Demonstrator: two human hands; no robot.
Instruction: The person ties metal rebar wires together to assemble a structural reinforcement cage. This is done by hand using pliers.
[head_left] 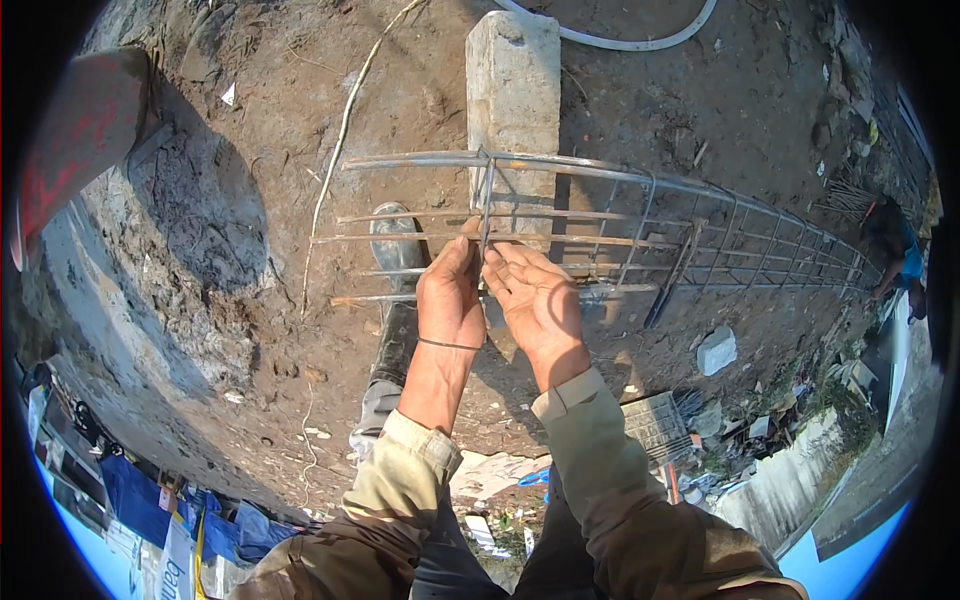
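Note:
A long rebar cage [610, 170] stretches from in front of me to the far right, made of several rusty bars tied with thin square stirrups. Close to its left end is one steel stirrup [489, 195], and both hands meet at its near side. My left hand [450, 295] pinches the stirrup between thumb and fingers. Beside it, my right hand [540, 305] is turned palm up, with its fingers curled in and fingertips pressed together against the same spot. Whatever lies between those fingertips is too small to make out.
A concrete post [513, 80] lies under the cage's left end. My boot [395, 240] stands beneath the bars. A cable [345, 120] and white hose [640, 43] lie on the dirt. A reddish wheelbarrow-like tray [85, 130] is at left; another person [900, 245] crouches far right.

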